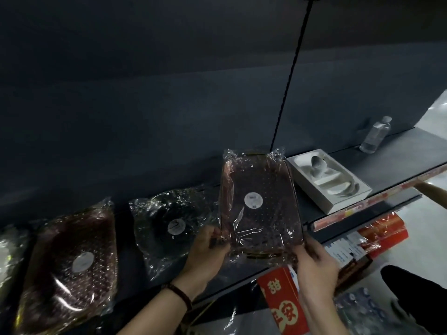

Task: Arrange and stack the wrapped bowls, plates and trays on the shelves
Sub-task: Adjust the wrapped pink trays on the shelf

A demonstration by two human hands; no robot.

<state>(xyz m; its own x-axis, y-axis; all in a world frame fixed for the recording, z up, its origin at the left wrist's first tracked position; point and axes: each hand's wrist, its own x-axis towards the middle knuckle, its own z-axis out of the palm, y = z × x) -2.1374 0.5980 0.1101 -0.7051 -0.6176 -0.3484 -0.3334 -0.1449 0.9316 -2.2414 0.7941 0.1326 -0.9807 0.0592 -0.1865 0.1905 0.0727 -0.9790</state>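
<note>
Head: brown dotted tray [260, 204], clear-wrapped, round white sticker.

A bare left forearm [154, 313] and a bare right forearm [324, 317] in the lower centre of the frame. At their ends a bare left hand [205, 252] and a bare right hand [314, 267]. Round the left wrist, a dark brownish-black bracelet of small round beads [180, 294], sitting close. In the lower right corner, a black rounded shape [416, 293], perhaps clothing; too dim to tell.

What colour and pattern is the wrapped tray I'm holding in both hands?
The tray is dark reddish-brown, speckled with small pale dots; head view.
</note>
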